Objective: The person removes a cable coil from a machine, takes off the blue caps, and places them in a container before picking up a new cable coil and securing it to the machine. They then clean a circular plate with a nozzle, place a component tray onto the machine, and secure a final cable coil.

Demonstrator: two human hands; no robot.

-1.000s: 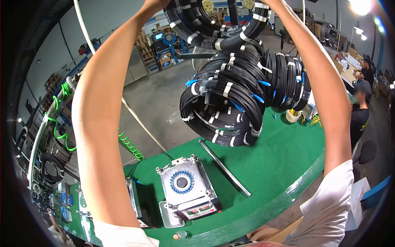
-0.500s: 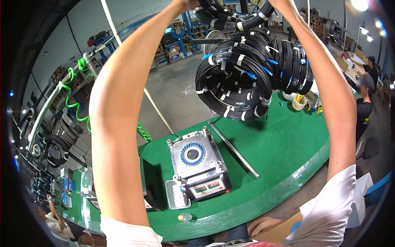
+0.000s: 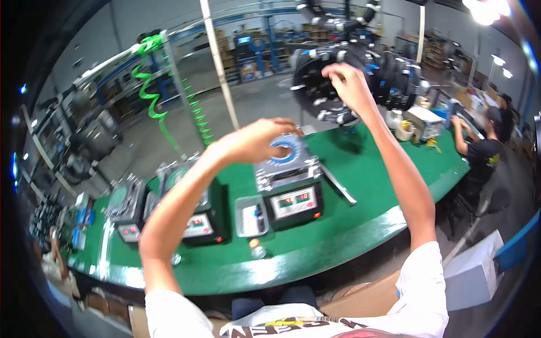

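OK so your left hand (image 3: pixel 265 142) is up over the near machine (image 3: pixel 293 204), thumb and fingers apart with a gap between them, and I don't see anything in it. It blocks part of the top plate, including the left of the blue ring (image 3: pixel 285 153) there; can't tell if you're actually touching the metal. Your right hand (image 3: pixel 350 89) is raised higher, fingers bent, right in front of the big bundle of black cable coils (image 3: pixel 315 54). Whether those fingertips are pinching or touching a cable, I honestly can't tell. The bundle hangs above the far edge of the green worktop (image 3: pixel 372 169), with another black coil (image 3: pixel 349 24) higher up.

The near machine sits around the middle of the worktop, its red digits facing the near edge. Just left of it there's a shallow tray (image 3: pixel 239 219) with white stuff and something dark inside, and an orange-capped jar (image 3: pixel 258 252) closer to the near edge. A metal rod (image 3: pixel 340 185) lies along its right side. Two more machines stand off toward the worktop's left end, and a co-worker (image 3: pixel 479 160) in black is by the right end.
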